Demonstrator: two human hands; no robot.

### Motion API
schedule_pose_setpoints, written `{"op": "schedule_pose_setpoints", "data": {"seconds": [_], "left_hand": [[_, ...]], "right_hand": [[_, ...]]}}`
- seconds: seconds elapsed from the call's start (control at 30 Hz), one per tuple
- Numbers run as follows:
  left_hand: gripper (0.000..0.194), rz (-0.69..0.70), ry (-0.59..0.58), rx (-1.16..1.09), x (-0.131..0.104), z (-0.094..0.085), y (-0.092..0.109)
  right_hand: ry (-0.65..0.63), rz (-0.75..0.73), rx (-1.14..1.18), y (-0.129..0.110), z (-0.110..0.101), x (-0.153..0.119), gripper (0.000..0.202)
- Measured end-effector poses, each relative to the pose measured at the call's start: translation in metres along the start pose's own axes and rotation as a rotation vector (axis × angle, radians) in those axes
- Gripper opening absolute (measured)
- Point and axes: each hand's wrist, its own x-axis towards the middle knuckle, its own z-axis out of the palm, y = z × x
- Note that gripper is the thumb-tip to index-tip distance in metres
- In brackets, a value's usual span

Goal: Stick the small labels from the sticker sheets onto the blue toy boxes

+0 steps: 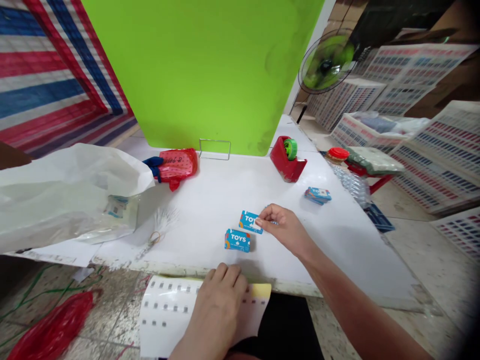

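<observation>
In the head view my right hand (281, 227) is closed, thumb and fingers pinched at the right end of a blue TOYS card (246, 219). A small white patch, like a sticker, shows on the card beside my fingertips. Just in front lies a small stack of blue TOYS cards (237, 241). My left hand (222, 296) is at the table's front edge, its curled fingers over a white sticker sheet (168, 300) with rows of small dark printed codes. The sheet lies on my lap. Farther right sits another pile of blue cards (318, 195), a white label on top.
A red tape dispenser (288, 160) stands at the back right. A green board (210, 75) rises behind the white table (225, 190). On the left are a large plastic bag (75, 195), a red package (179, 165) and white ties (161, 222). A fan (326, 65) and crates (435, 160) are beyond.
</observation>
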Motion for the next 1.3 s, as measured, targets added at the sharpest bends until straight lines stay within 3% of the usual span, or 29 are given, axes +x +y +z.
{"op": "schedule_pose_setpoints", "data": {"seconds": [0.23,0.5,0.73,1.07,1.3], "left_hand": [[0.018,-0.013,-0.009,-0.014,0.001,0.001,0.003],[0.018,0.1,0.293,0.133,0.006,0.011,-0.01],[0.016,0.123,0.272,0.168,0.019,0.02,-0.019],[0.021,0.131,0.349,0.178,0.024,0.019,-0.02],[0.021,0.13,0.359,0.179,0.028,0.024,-0.023]], "right_hand": [[-0.023,0.026,0.019,0.002,0.007,-0.001,0.013],[-0.054,-0.017,-0.013,0.002,0.03,-0.006,0.007],[-0.06,-0.09,-0.087,0.012,0.036,-0.009,0.005],[-0.014,-0.11,-0.211,0.007,0.036,-0.01,0.005],[0.057,-0.131,-0.114,0.01,0.028,-0.005,0.006]]}}
